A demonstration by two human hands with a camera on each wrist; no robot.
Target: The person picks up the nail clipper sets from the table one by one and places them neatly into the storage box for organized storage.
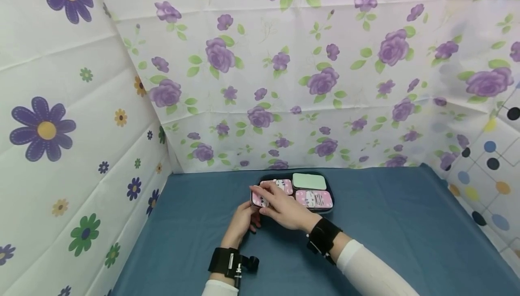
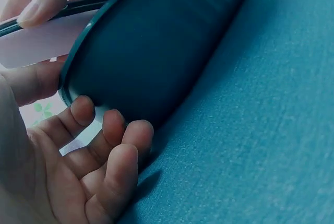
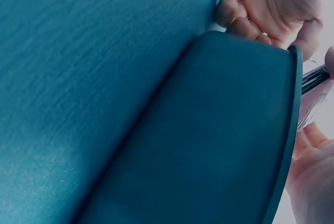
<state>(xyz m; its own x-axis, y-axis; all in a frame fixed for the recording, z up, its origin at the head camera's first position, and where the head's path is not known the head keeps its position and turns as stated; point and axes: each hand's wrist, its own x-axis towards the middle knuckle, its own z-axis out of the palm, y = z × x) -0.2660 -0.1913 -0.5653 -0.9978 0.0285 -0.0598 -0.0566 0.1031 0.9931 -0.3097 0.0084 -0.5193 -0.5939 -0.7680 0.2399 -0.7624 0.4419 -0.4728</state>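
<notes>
A dark oval-cornered tray [image 1: 332, 192] stands against the back wall with several small tins in it. My left hand [image 1: 239, 223] is at its front left corner; in the left wrist view its thumb reaches behind the tray's rim and curled fingers [image 2: 113, 125] lie against the outer wall. From above, my right hand [image 1: 286, 208] grips a pink cartoon tin [image 1: 259, 200] at that corner. The tin's dark edge and pink side [image 2: 52, 35] show above the rim in the left wrist view. My right fingers hide much of its lid.
Inside the tray sit a pale green tin [image 1: 309, 181] at the back right, a pink printed tin [image 1: 313, 199] at the front right and another pink tin [image 1: 286, 185] at the back left. Blue cloth [image 1: 195, 224] covers the table; a flowered sheet [image 1: 260, 84] hangs behind.
</notes>
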